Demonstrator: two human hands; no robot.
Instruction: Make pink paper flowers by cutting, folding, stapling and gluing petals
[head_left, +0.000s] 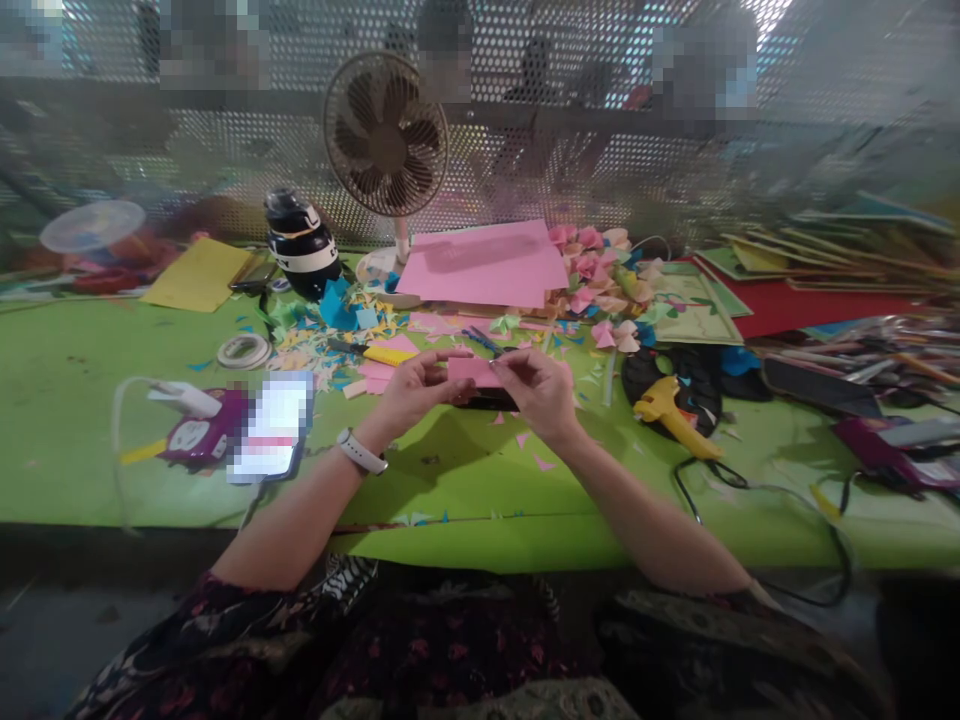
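Note:
Between my two hands is a small piece of pink paper (474, 373), held up over the middle of the green table. My left hand (421, 385) pinches its left end, and a white band circles that wrist. At the other end, the fingers of my right hand (538, 388) are closed on the paper. Just behind the paper lie blue-handled scissors (484, 340). A yellow cutter (386, 355) rests beside my left fingertips on pink sheets. Something dark, partly hidden, sits beneath the paper.
Paper scraps and a tape roll (244, 351) lie left of centre, near a lit phone (274, 428). Pink sheets (484, 265) and paper flowers (596, 265) stand behind. A fan (386, 140) and black bottle (301, 245) are further back. A yellow glue gun (679, 415) with its cord lies right.

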